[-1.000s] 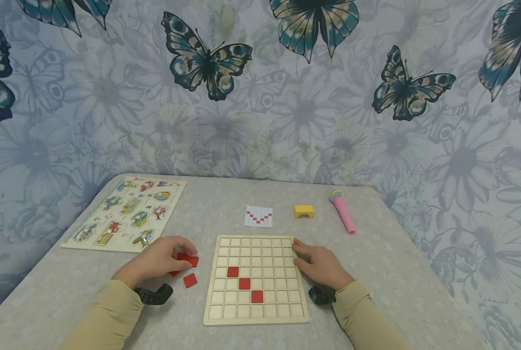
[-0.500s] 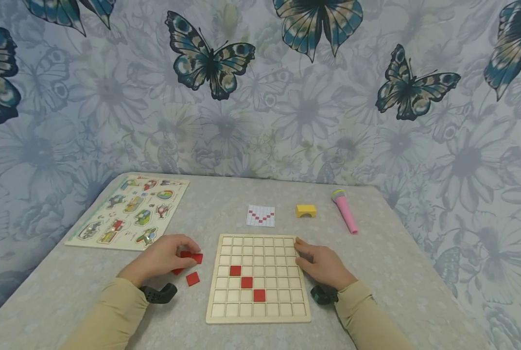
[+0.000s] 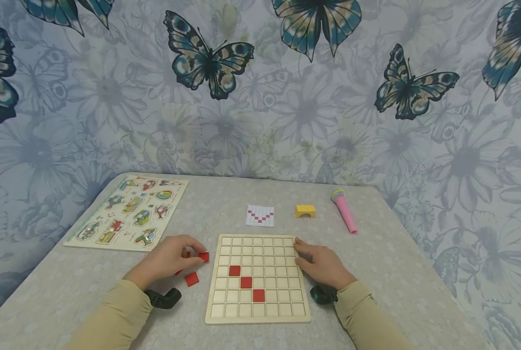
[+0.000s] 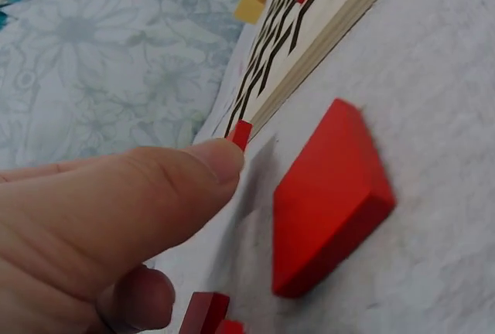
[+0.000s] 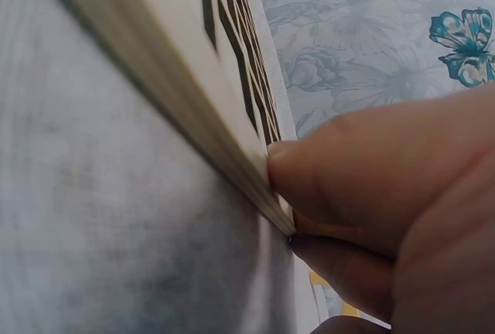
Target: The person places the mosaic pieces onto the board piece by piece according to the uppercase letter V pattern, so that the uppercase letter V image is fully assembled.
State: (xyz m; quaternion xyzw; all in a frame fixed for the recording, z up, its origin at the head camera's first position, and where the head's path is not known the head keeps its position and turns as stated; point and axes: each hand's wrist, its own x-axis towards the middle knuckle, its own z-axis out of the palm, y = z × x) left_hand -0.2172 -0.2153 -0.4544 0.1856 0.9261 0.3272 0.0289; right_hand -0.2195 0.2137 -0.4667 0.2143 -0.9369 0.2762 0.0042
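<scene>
My left hand [image 3: 168,258] pinches a red square tile [image 3: 204,256] between thumb and fingers, just left of the wooden grid board [image 3: 243,320]. In the left wrist view a thin edge of that tile [image 4: 242,134] shows past the thumb. A loose red tile [image 3: 192,278] lies flat below the hand, and more red tiles [image 4: 205,315] are partly hidden under it. Three red tiles [image 3: 246,282] sit in the board's cells in a descending diagonal. My right hand [image 3: 323,265] grips the board's right edge, thumb on top and fingers against the side.
Behind the board lies a pattern card [image 3: 260,216] with a red V of squares. A yellow arch block [image 3: 305,211] and a pink toy microphone [image 3: 344,212] are at the back right. A picture puzzle board [image 3: 129,214] lies at the back left, near the wall.
My left hand has slid a little to the right with the red tile, away from the other loose tiles and towards the board. The right hand has kept its place on the board.
</scene>
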